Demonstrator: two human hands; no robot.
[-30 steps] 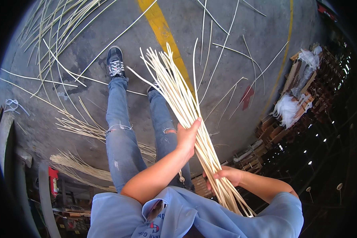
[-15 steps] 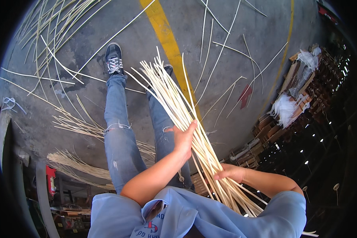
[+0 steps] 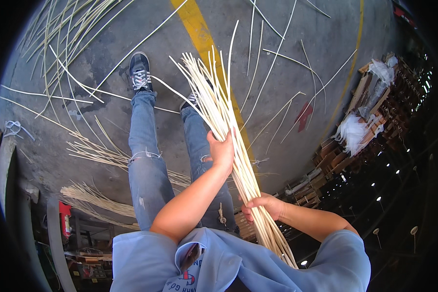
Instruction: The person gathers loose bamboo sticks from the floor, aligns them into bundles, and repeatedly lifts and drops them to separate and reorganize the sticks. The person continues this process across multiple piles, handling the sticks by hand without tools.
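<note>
A thick bundle of long pale rattan canes [image 3: 243,170] slants across in front of my body, its far ends fanned apart over the floor and its near ends beside my shirt. My left hand [image 3: 222,152] is closed round the bundle near its middle, the thumb along the canes. Lower down, my right hand [image 3: 265,207] wraps the canes from the right side, fingers showing on the left of them. One cane bends away to the left of the others at the far end.
Loose canes [image 3: 58,53] lie crossed on the grey floor at far left, with single canes [image 3: 277,53] at far right. More cane bundles [image 3: 100,199] lie left of my legs. A yellow floor line [image 3: 194,24] runs ahead. Stacked wooden parts [image 3: 350,131] with white plastic stand at right.
The bundle has turned more upright and its near ends are drawn closer together. My right hand has moved left and now wraps round the canes; my left hand shifted slightly left.
</note>
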